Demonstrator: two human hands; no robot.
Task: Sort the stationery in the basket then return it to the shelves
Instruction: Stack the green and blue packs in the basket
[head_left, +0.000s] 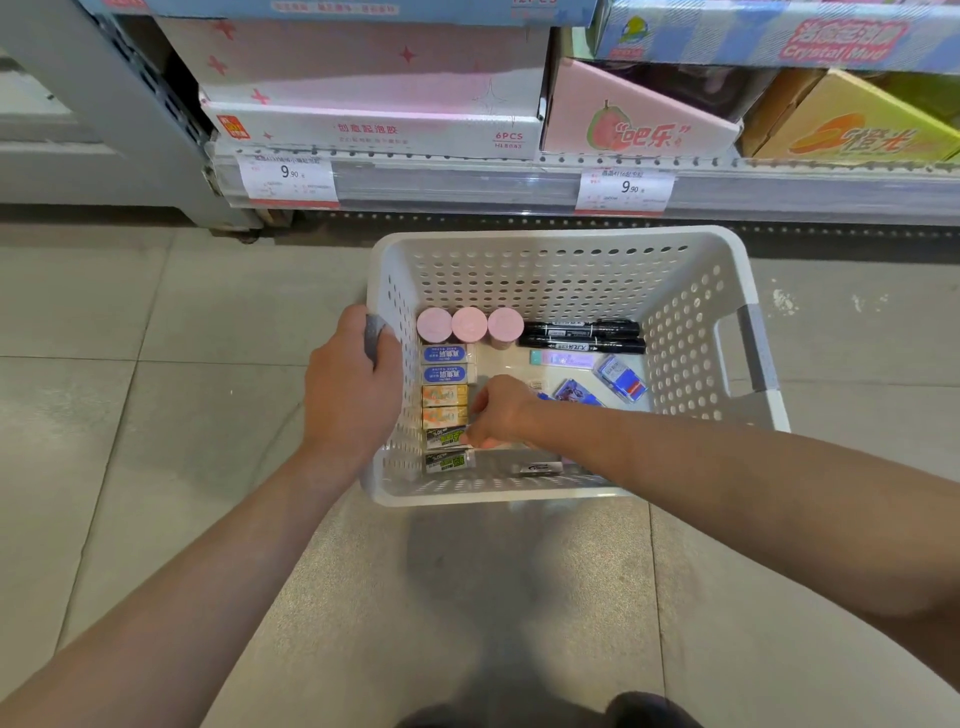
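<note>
A white perforated basket stands on the floor before the shelves. My left hand grips its grey left handle. Inside, three pink round-capped tubs line the back, with two black markers beside them. Down the left wall runs a column of erasers: two blue, two orange, two black-and-green. My right hand reaches in and pinches the upper black-and-green eraser at its right end. Loose blue and purple packets lie at the right.
The bottom shelf carries price tags marked 9.90, a white and pink carton, a pink guava box and an orange box. Grey tiled floor surrounds the basket. My shoe tip shows at the bottom edge.
</note>
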